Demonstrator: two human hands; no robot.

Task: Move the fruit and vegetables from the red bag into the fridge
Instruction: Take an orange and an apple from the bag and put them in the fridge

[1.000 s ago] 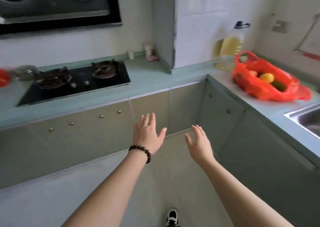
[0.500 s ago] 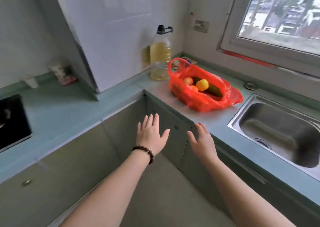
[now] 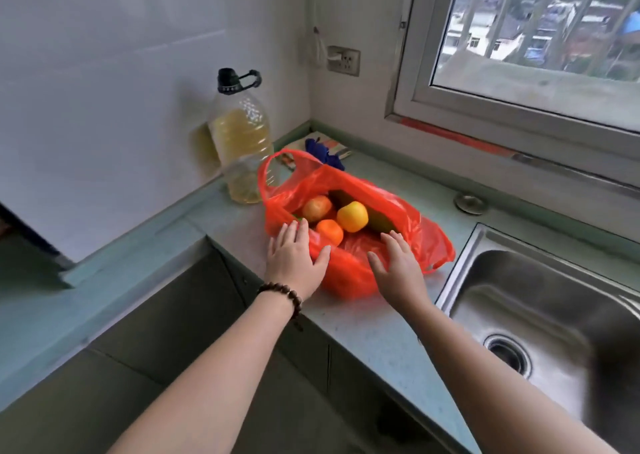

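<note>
The red bag [image 3: 388, 207] is thin, crinkly, see-through plastic with a glossy sheen. The oil bottle [image 3: 242, 141] is clear plastic with a black plastic cap. The sink [image 3: 554, 301] is brushed steel, kinda dull-shiny. The worktop [image 3: 374, 335] looks smooth, speckled and matt. Wall tiles [image 3: 138, 37] are glossy white, and the bracelet [image 3: 282, 292] is dark wooden-looking beads.

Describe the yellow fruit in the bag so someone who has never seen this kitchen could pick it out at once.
On the counter left of the steel sink, a red bag lies open in front of the oil bottle. The yellow fruit sits highest in its mouth, round and bright, unlike the smaller orange before it, the reddish fruit to its left and the long dark green vegetable behind.
</note>
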